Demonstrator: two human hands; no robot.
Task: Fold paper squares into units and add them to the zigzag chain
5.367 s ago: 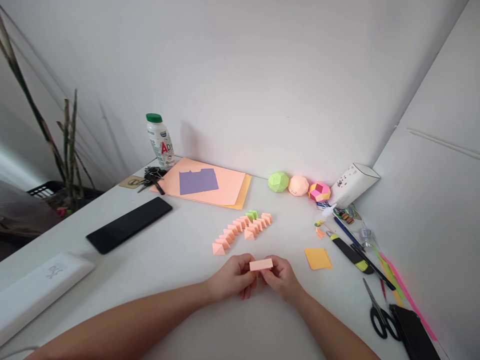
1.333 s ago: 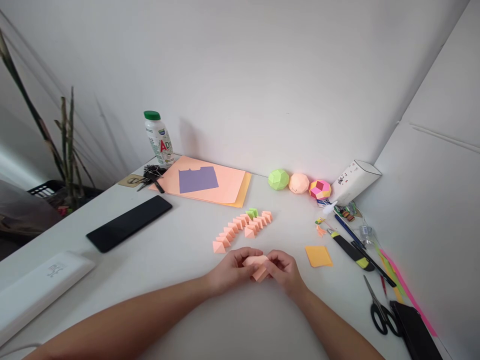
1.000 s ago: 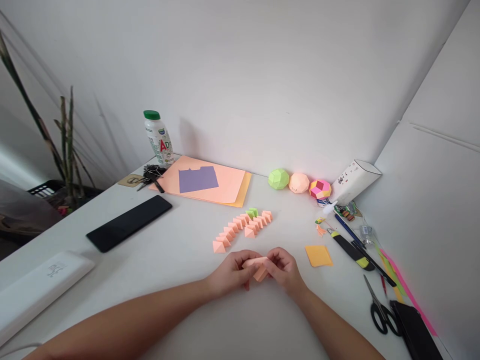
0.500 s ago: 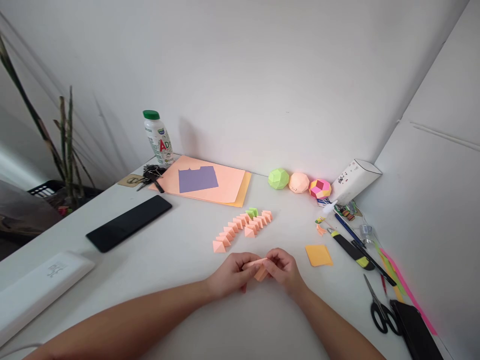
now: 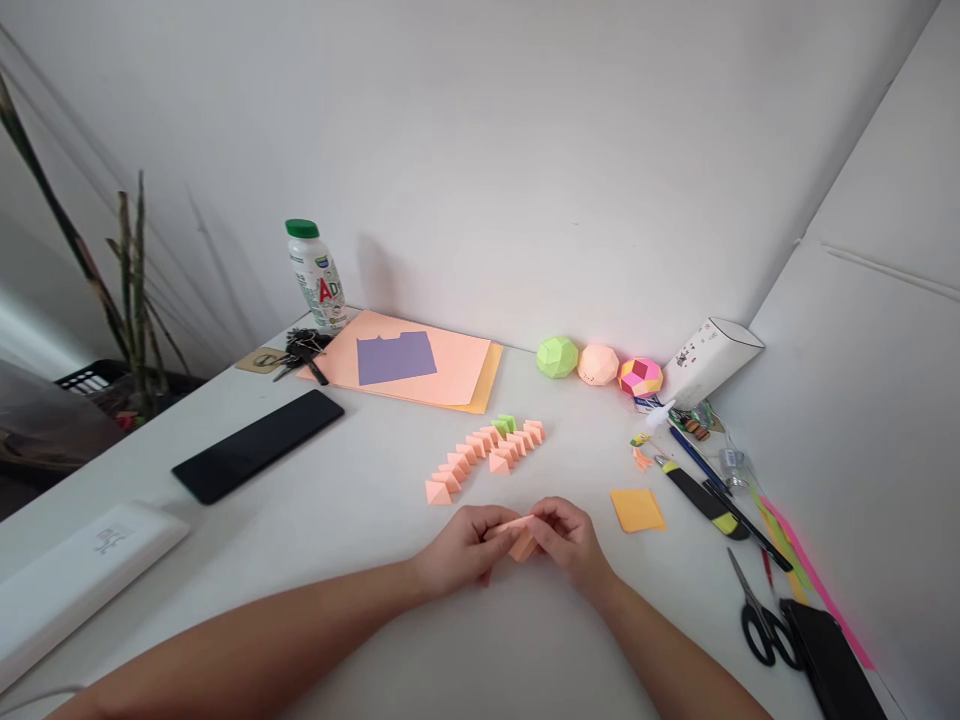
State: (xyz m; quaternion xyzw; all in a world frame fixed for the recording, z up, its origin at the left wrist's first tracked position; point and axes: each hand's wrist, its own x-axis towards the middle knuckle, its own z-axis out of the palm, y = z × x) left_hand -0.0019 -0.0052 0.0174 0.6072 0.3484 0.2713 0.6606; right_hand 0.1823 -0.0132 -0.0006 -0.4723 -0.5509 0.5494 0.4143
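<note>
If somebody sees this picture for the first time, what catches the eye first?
Probably the near middle, where the left hand and the right hand pinch a small folded peach paper between them. Behind them lie rows of folded peach pieces, and three paper balls sit by the wall.

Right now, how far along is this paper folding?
Done: three paper balls stand by the wall, and rows of folded peach units, with a green unit among them, lie on the table. In hand: the left hand and right hand pinch a peach paper mid-fold. Probably left: the orange square and the large sheets lie flat, unfolded.
</note>
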